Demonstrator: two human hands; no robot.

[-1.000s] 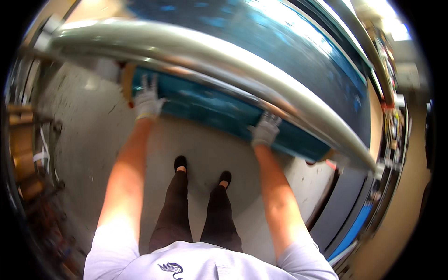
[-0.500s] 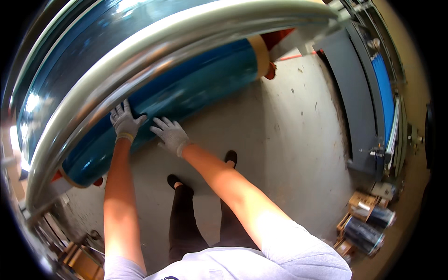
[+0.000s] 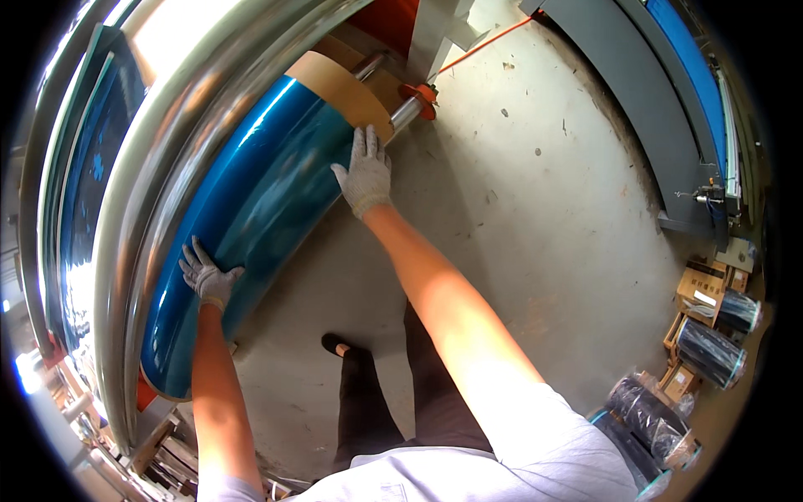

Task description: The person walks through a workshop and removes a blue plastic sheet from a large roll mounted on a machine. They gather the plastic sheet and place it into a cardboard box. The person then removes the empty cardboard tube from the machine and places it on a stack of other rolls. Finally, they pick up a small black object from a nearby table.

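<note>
A large roll of glossy blue film (image 3: 276,188) hangs on a metal shaft (image 3: 407,113) below the machine's long rollers. Its tan cardboard core (image 3: 339,88) sticks out at the far end, next to a red collar (image 3: 427,101) on the shaft. My left hand (image 3: 209,274), in a grey knit glove, lies on the film toward the near end with fingers spread. Gloved the same way, my right hand (image 3: 366,171) rests on the roll's edge close to the core, fingers stretched out. Neither hand grips anything.
Long metal rollers (image 3: 155,217) run above the film roll on the left. A dark grey machine (image 3: 631,92) stands at the right. Several plastic-wrapped dark rolls (image 3: 711,351) and cardboard boxes (image 3: 701,291) sit at the lower right. An orange cord (image 3: 485,46) crosses the concrete floor (image 3: 535,217).
My right hand has moved along the roll to its far end, near the core. My left hand stays on the film. My view has turned, and the roll now stands steeper in it.
</note>
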